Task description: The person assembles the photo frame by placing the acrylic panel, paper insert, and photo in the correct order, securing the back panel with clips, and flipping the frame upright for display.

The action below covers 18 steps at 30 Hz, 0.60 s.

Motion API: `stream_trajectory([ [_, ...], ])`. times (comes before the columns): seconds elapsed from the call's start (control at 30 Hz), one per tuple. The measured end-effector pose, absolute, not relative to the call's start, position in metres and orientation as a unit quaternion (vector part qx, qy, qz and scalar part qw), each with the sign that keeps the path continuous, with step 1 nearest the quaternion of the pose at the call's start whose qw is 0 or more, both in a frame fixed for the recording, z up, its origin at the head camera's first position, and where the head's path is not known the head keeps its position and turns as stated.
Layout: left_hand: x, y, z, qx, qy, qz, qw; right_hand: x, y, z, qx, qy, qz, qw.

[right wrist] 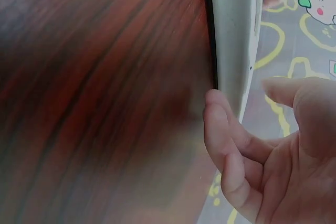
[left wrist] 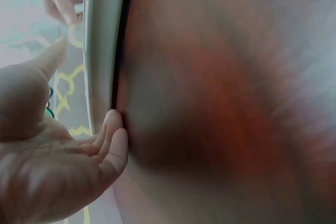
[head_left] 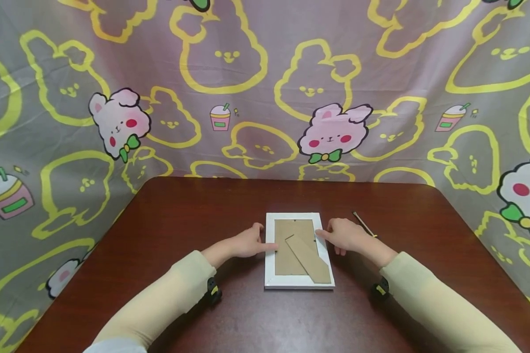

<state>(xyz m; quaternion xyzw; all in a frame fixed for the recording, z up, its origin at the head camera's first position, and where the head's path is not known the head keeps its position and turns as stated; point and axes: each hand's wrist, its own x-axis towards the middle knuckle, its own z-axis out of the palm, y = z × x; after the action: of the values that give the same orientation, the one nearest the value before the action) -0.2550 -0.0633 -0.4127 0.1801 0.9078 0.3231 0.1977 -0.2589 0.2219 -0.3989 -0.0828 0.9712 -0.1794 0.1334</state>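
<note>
A white picture frame (head_left: 270, 264) lies face down on the table, its brown backing board (head_left: 291, 264) upward. A brown easel stand (head_left: 306, 257) slants across the back toward the lower right corner. At the left edge, my left hand (head_left: 247, 242) holds the frame with fingertips against its lower rim and the thumb over the back. My right hand (head_left: 344, 234) holds the opposite edge, fingertips at the lower rim and thumb on the upper side. In both wrist views the thumbs look slightly apart from the frame.
A thin rod (head_left: 363, 223) with a dark tip and a yellow end lies just beyond the right hand. The dark red-brown table (head_left: 203, 196) reaches back to a curtain (head_left: 256, 113) printed with rabbits and cups. Each wrist wears a small black device.
</note>
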Motion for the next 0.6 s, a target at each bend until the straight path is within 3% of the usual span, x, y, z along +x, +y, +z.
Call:
stream_trajectory([
  [0.27, -0.239, -0.059, -0.415, 0.199, 0.929, 0.270, 0.157, -0.258, 0.211, -0.399, -0.063, 0.974, -0.162, 0.147],
  [0.6, -0.234, -0.055, -0.415, 0.202, 0.936, 0.246, 0.149, -0.258, 0.204, -0.404, -0.064, 0.975, -0.147, 0.156],
])
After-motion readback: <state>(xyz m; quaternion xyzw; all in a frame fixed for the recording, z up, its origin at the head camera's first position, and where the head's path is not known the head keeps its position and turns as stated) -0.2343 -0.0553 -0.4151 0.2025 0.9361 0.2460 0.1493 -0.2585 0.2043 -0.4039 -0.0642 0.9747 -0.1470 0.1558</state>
